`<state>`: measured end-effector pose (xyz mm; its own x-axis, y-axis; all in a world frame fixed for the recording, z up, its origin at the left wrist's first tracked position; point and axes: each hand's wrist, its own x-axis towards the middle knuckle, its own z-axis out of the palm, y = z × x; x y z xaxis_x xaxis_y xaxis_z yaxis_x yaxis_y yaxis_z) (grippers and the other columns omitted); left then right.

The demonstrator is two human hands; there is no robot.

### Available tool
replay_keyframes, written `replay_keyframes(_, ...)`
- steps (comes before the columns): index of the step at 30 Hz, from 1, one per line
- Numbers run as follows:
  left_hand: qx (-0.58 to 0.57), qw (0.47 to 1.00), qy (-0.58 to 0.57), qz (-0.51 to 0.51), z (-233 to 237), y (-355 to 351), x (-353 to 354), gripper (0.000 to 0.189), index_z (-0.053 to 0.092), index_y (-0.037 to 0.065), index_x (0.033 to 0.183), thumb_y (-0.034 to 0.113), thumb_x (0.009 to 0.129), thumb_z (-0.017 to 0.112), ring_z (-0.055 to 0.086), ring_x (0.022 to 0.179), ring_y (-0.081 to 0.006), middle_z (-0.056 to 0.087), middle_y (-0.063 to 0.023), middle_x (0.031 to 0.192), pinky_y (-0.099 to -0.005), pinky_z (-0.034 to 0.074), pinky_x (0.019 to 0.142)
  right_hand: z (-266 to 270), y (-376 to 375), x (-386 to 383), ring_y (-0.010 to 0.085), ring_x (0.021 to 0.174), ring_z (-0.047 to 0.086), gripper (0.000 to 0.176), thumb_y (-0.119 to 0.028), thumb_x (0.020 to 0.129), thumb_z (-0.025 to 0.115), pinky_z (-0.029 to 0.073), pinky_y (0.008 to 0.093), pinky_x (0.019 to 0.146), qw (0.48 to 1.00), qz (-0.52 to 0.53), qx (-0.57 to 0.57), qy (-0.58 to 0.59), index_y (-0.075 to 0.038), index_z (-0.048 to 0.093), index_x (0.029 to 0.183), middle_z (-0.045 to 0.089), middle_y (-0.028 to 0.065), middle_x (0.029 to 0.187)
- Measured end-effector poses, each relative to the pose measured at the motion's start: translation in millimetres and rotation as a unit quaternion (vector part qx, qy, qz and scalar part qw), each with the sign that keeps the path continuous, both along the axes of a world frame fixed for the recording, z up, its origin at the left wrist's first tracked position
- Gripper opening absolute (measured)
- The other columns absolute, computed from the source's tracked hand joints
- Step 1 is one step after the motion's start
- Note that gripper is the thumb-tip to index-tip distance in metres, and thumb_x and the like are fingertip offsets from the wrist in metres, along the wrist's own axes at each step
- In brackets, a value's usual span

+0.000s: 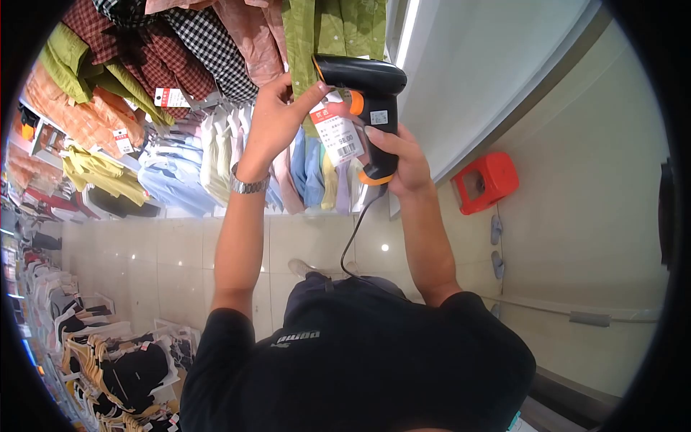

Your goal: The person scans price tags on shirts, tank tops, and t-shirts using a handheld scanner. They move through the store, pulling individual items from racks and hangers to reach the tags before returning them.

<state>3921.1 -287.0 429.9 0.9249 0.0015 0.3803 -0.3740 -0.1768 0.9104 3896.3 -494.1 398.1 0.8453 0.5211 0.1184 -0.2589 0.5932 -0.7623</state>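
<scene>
A black and orange barcode scanner point(378, 108) is in my right hand point(409, 160), its fingers wrapped round the handle. From the handle's lower end a black cable runs down towards my body. My left hand point(277, 119) is closed, thumb and fingers pinching the top of a red and white price tag point(337, 135). The tag hangs beside the scanner, its printed barcode near the bottom edge. Behind the tag and scanner head hangs a green garment point(338, 29). The fingertips of my left hand are partly hidden behind the tag and garment.
Checked shirts point(205, 54) and pink garments hang at the upper left, above a row of lighter clothes point(227, 151). A white panel point(475, 65) stands on the right. A red stool point(486, 182) and grey slippers are on the floor. More clothes point(137, 374) hang lower left.
</scene>
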Motion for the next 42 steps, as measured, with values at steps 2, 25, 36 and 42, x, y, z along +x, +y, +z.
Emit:
replay_keyframes(2,-0.06,0.998,0.005,-0.017,5.5,-6.2,-9.4,0.023,0.068,-0.001,0.099,0.019,0.088,0.068,0.053,0.069,-0.0032,0.065,0.0011,0.08,-0.0193,0.041,0.06,-1.3,0.1,-1.9,0.0157,0.095,0.056,0.042,-0.011,0.084,0.064,0.045,0.0284,0.08,0.999,0.011,0.049,-0.006,0.004,0.052,0.122,0.058,0.0112,0.109)
replay_keyframes(25,-0.038,0.998,0.026,-0.048,0.5,1.3,-12.3,0.016,0.066,-0.002,0.103,0.007,0.09,0.063,0.06,0.08,-0.0066,0.068,-0.0033,0.093,-0.0225,0.048,0.072,1.4,-1.9,-2.9,0.0328,0.129,0.043,0.072,-0.018,0.082,0.061,0.031,0.0447,0.107,0.996,0.049,0.03,-0.075,0.005,0.028,0.143,0.042,0.0269,0.14)
replay_keyframes(36,-0.11,0.993,0.013,-0.041,-8.5,-7.8,-8.2,0.028,0.065,-0.003,0.109,0.019,0.093,0.064,0.057,0.079,-0.0047,0.067,-0.0038,0.091,-0.0207,0.046,0.064,12.4,0.5,3.2,0.0093,0.077,0.061,0.034,-0.015,0.079,0.072,0.046,0.0229,0.064,0.994,-0.068,-0.081,-0.031,0.003,0.062,0.106,0.065,0.005,0.093)
replay_keyframes(42,-0.123,0.985,-0.089,0.083,-36.3,3.9,13.0,0.028,0.059,-0.002,0.119,0.015,0.097,0.055,0.061,0.091,-0.0137,0.062,-0.0087,0.103,-0.0257,0.053,0.073,4.7,-13.4,23.3,0.0067,0.072,0.056,0.029,-0.016,0.079,0.074,0.044,0.0221,0.061,0.969,-0.206,-0.119,-0.065,0.001,0.064,0.101,0.063,0.0024,0.087)
